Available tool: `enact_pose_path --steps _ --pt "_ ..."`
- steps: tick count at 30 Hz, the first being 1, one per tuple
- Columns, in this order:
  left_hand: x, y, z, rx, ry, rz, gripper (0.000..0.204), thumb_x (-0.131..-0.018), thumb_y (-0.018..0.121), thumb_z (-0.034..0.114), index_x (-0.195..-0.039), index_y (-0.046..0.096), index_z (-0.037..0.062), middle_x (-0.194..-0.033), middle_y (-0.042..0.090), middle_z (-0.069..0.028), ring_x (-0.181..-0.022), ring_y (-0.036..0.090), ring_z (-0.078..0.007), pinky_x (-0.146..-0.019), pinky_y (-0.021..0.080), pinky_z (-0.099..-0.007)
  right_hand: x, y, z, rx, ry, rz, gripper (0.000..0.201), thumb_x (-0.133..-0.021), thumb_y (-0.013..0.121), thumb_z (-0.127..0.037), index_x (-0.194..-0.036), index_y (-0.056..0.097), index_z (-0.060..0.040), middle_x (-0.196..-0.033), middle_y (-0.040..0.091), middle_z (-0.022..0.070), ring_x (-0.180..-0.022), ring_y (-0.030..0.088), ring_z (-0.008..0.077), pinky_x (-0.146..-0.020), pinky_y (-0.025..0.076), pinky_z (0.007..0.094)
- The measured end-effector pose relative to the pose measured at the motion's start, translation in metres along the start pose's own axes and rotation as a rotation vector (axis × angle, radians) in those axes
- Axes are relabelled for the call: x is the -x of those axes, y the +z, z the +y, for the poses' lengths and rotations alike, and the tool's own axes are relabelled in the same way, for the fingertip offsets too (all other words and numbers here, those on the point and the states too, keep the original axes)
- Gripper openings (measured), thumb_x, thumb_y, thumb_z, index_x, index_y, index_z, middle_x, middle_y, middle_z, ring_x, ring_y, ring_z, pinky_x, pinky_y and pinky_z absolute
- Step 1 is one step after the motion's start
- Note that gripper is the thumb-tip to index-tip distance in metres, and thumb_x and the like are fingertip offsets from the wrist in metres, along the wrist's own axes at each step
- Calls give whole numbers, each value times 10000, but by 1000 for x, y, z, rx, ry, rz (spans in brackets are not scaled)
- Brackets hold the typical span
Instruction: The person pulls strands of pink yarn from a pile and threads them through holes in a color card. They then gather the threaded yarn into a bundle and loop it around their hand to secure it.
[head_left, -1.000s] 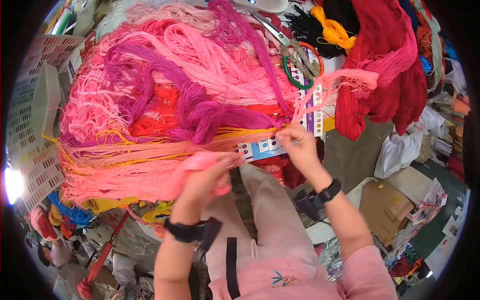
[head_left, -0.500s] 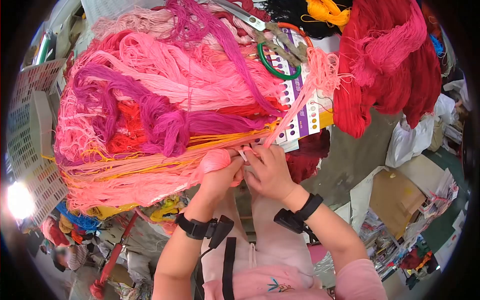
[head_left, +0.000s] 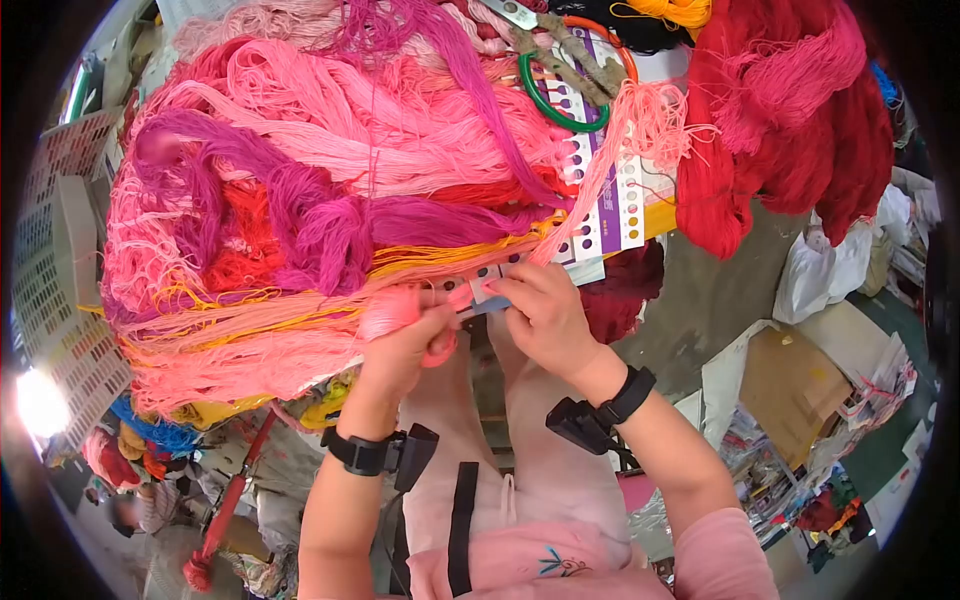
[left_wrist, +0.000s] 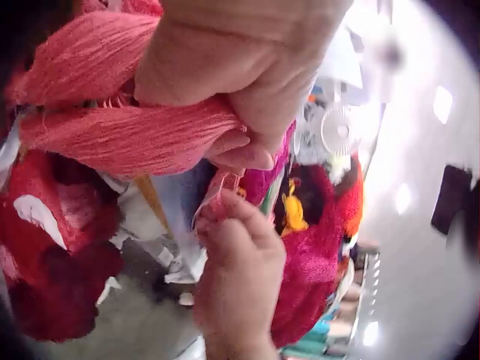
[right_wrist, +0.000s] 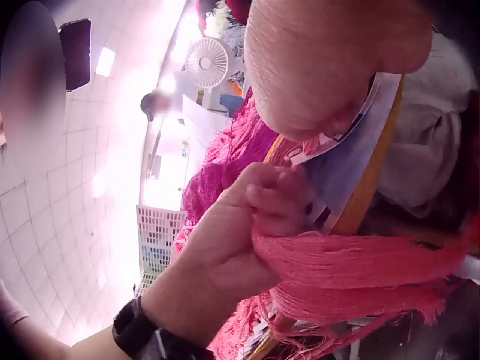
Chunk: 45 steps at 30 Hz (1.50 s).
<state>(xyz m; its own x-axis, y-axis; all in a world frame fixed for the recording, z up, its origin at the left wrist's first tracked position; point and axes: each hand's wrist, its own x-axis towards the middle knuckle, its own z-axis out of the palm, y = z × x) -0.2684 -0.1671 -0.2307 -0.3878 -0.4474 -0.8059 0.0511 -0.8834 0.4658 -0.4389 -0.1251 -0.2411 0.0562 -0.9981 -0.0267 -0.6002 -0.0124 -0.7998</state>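
Note:
My left hand [head_left: 405, 345] grips a thick coral-pink skein of thread [head_left: 388, 313], which bulges out around the fingers. In the left wrist view the twisted skein [left_wrist: 127, 142] hangs in two fat folds beside the palm. My right hand [head_left: 550, 318] meets the left over the table's front edge, its thumb and fingertips pinching a small pale strip [head_left: 483, 290] with pink thread at it. A lighter pink hank [head_left: 590, 195] runs from beside the right hand up across a white card with holes [head_left: 632, 200] and a purple band.
Heaped pink thread [head_left: 300, 100] and purple hanks [head_left: 340, 235] cover the table. Green- and orange-handled scissors [head_left: 575, 70] lie at the back, beside dark red hanks [head_left: 790, 120] on the right. A white plastic basket [head_left: 70, 250] stands left.
The right hand has moved from apart on the card to the left hand, and now pinches a pale strip there. The left hand keeps the pink skein. The head view has shifted.

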Motion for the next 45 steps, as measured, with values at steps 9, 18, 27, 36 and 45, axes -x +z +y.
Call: enact_pose_path --steps 9,18,27,36,45 --pt "20 -4 12 332 19 -201 147 -817 454 147 -843 516 16 -594 461 8 -404 326 -30 -359 214 -171 0 5 6 45 -74 13 279 -595 507 31 -868 494 -28 -821 504 105 -710 479 276 -608 395 346" --pt "-19 11 1 11 -112 -66 196 -774 439 63 -955 459 -10 -602 489 -15 -410 388 -47 -361 297 -167 -8 -4 6 -666 323 40 185 -666 492 36 -838 535 -16 -754 526 87 -740 519 203 -666 404 254" --pt "3 -16 20 426 -143 -155 157 -771 538 141 -854 499 13 -670 540 -48 -539 478 -92 -628 457 -258 -13 1 7 -668 226 -54 93 -667 558 -57 -756 541 -39 -709 515 71 -661 480 195 -613 384 275" --pt "106 -160 58 645 416 401 151 -840 430 133 -906 494 13 -631 476 -1 -480 390 -43 -472 386 -206 -15 4 8 -399 98 -139 102 -649 531 -60 -748 533 -38 -694 518 80 -685 470 237 -642 359 331" --pt "12 11 -9 -617 454 182 227 -813 474 180 -969 527 24 -551 421 26 -473 396 -55 -445 331 -186 -17 3 10 -367 6 -147 132 -710 507 -65 -826 571 -60 -746 551 67 -754 486 245 -717 361 336"
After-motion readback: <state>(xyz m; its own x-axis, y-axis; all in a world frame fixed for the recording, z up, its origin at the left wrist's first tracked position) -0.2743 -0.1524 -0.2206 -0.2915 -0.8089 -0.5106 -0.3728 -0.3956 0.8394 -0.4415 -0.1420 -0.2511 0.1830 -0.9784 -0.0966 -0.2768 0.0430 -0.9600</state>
